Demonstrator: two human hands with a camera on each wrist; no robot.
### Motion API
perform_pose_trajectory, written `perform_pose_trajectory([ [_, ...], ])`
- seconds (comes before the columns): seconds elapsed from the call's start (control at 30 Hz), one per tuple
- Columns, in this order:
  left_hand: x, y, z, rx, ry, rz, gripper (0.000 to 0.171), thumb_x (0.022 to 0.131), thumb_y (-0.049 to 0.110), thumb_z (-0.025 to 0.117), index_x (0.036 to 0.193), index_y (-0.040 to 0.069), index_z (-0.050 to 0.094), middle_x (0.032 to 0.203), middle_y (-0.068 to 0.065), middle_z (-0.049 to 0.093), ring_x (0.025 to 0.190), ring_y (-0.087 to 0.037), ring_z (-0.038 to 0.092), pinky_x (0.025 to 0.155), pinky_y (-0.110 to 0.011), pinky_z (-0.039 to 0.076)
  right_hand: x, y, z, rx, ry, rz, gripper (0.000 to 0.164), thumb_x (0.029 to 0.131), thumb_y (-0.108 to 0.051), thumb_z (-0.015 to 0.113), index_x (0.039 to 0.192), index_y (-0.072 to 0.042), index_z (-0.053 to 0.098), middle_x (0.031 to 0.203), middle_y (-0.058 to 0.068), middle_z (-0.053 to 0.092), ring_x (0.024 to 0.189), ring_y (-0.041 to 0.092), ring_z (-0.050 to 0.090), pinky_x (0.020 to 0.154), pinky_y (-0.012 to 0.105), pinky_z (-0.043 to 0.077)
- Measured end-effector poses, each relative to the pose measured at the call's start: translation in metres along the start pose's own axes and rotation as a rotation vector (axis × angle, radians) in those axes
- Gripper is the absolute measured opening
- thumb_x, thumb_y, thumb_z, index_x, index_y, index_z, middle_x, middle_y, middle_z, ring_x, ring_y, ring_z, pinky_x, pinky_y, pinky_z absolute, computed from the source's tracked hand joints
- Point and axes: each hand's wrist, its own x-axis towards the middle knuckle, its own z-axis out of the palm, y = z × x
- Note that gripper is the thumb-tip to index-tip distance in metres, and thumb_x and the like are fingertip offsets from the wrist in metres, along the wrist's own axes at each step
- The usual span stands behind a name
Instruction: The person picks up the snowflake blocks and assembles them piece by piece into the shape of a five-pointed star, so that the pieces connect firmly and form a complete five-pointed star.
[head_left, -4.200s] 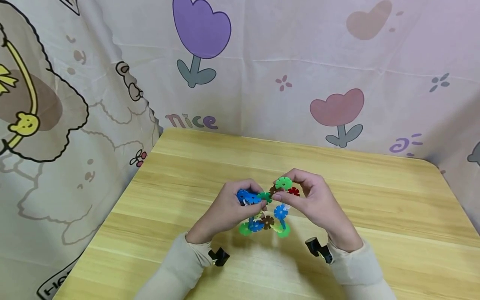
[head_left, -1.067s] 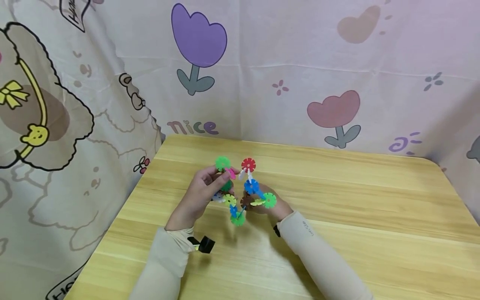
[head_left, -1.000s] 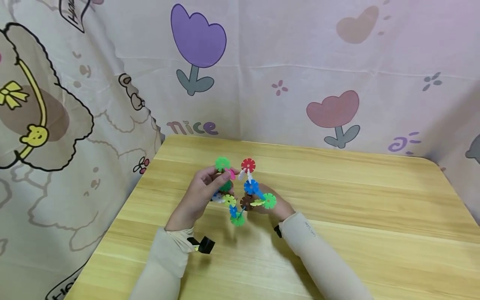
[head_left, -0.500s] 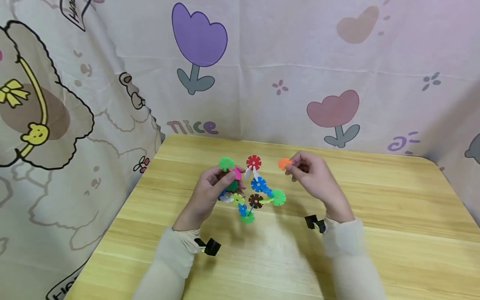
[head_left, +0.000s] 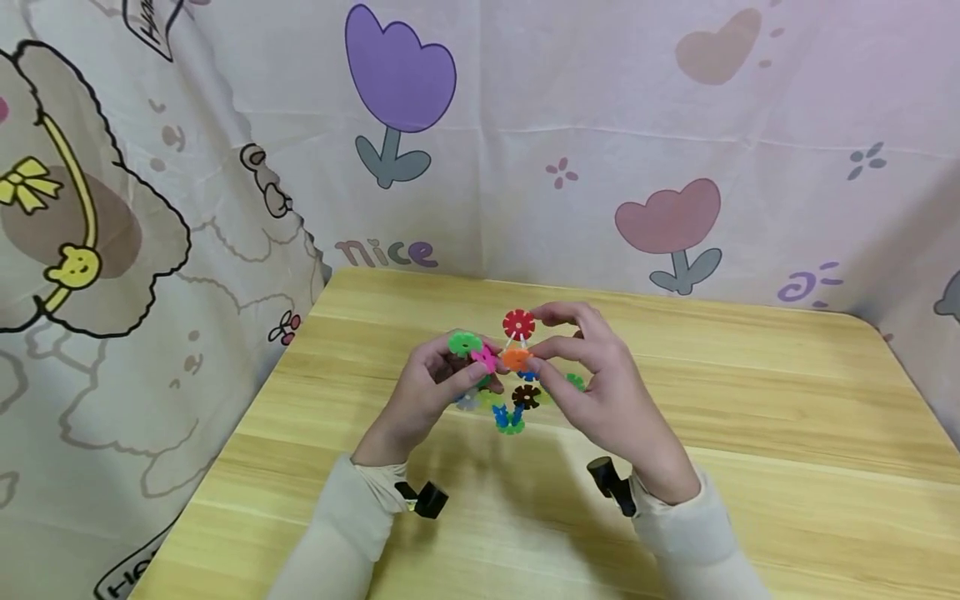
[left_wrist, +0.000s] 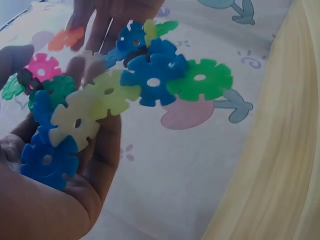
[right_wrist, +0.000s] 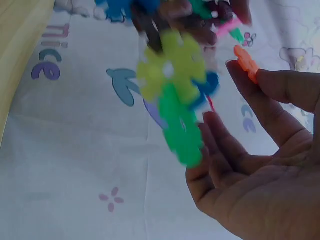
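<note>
My left hand (head_left: 420, 396) holds a ring-like chain of notched plastic snowflake discs above the table. Its thumb lies by a pink disc (head_left: 484, 358), with a light green disc (head_left: 465, 342) just beyond. Between thumb and forefinger, my right hand (head_left: 618, 396) pinches a loose orange snowflake disc (head_left: 516, 360), its edge close to the pink one. A red disc (head_left: 519, 324) tops the chain, right by a raised right fingertip. Blue discs (left_wrist: 154, 80), a pale yellow disc (left_wrist: 111, 91) and a white disc (left_wrist: 76, 122) show in the left wrist view. Right fingers partly cover the chain's right side.
The wooden table (head_left: 750, 400) lies below both hands. A printed cloth (head_left: 525, 208) hangs behind it and along the left. Small black wrist cameras (head_left: 431, 500) are strapped over both sleeves.
The right hand came out from behind the chain with an orange disc, swung right, then moved left to the pink disc. The left hand keeps its hold, shifting slightly right; the chain has turned.
</note>
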Motion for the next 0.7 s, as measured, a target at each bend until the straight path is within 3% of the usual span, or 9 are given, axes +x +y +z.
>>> perform_pose_trajectory([
  [0.2,-0.001,-0.001,0.005,-0.024,0.044,0.025,0.034,0.1,0.03,0.071,0.122,0.003,0.069,0.104,-0.006,0.071,0.085,-0.017,0.071,0.084,-0.034,0.062,0.0,-0.003,0.006,-0.016,0.013,0.012,0.011,0.09,-0.002,0.079,0.088,-0.013,0.08,0.129,0.006,0.062,0.124,0.025,0.055,0.085,0.032,0.05],
  [0.43,0.0,-0.003,0.008,-0.037,0.037,0.049,0.029,0.101,0.034,0.07,0.122,0.014,0.072,0.107,-0.004,0.072,0.084,-0.015,0.07,0.081,-0.03,0.061,-0.003,-0.005,0.007,-0.071,-0.008,0.002,0.014,0.086,-0.001,0.082,0.085,-0.014,0.078,0.128,0.006,0.063,0.123,0.025,0.055,0.089,0.037,0.053],
  [0.53,0.0,-0.003,0.01,-0.047,0.04,0.047,0.032,0.1,0.037,0.07,0.123,0.014,0.072,0.112,-0.003,0.072,0.085,-0.015,0.071,0.081,-0.031,0.062,-0.003,-0.005,0.008,-0.095,-0.034,-0.009,0.013,0.086,-0.002,0.083,0.085,-0.014,0.077,0.128,0.007,0.062,0.125,0.027,0.053,0.091,0.044,0.051],
  [0.7,0.0,-0.002,0.013,-0.023,0.048,0.033,0.052,0.102,0.044,0.065,0.131,0.001,0.064,0.107,-0.005,0.072,0.084,-0.017,0.072,0.082,-0.034,0.062,-0.002,-0.003,0.009,-0.104,-0.025,0.024,0.011,0.085,-0.003,0.084,0.082,-0.012,0.078,0.128,0.008,0.063,0.124,0.028,0.054,0.091,0.047,0.049],
])
